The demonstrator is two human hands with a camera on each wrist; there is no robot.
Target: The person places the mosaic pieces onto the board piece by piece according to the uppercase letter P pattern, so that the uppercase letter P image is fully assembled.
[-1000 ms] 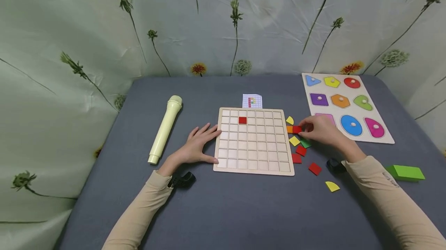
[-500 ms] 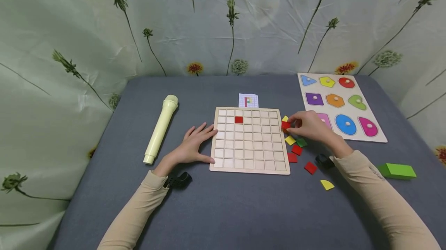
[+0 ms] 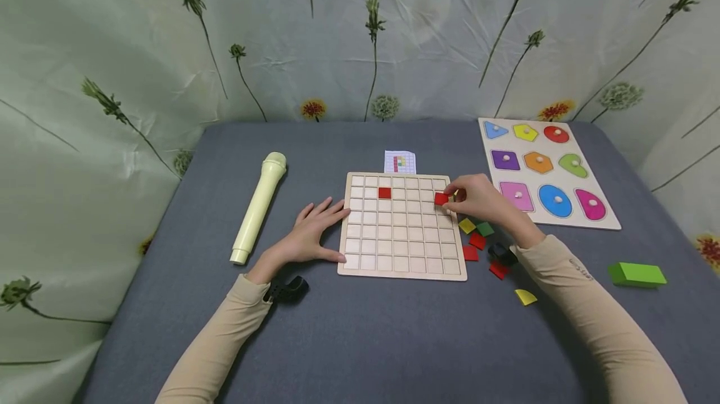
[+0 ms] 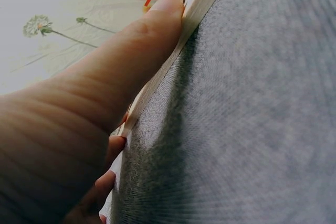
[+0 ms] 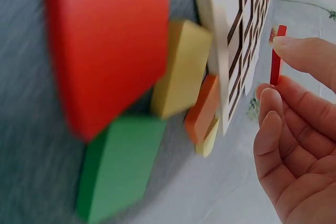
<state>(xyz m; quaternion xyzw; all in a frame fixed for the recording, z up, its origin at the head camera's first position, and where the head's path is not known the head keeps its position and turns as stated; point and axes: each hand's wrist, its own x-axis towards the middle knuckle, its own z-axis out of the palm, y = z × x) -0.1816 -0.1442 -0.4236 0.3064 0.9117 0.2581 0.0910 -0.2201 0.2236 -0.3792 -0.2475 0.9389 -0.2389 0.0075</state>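
Note:
A wooden grid board (image 3: 399, 232) lies in the middle of the table, with one red square tile (image 3: 385, 192) in its second row. My left hand (image 3: 314, 235) rests against the board's left edge, fingers spread. In the left wrist view the thumb (image 4: 152, 30) touches the board's rim. Between thumb and fingers, my right hand (image 3: 478, 199) pinches another red square tile (image 5: 276, 61), held above the board's right side. Beside the board's right edge lie loose tiles: a yellow one (image 3: 467, 226), a green one (image 3: 485, 229), an orange one (image 5: 203, 108) and several red ones (image 3: 470, 253).
A small printed card (image 3: 400, 161) with a coloured pattern pokes out behind the board. To the left lies a pale yellow microphone-shaped object (image 3: 259, 208). A knobbed shape puzzle (image 3: 538, 191) and a green block (image 3: 637, 274) are at the right, a yellow quarter-circle tile (image 3: 525, 297) nearer.
My right hand has lifted the red tile from the pile and carried it left over the board. The left hand keeps its place at the board's edge.

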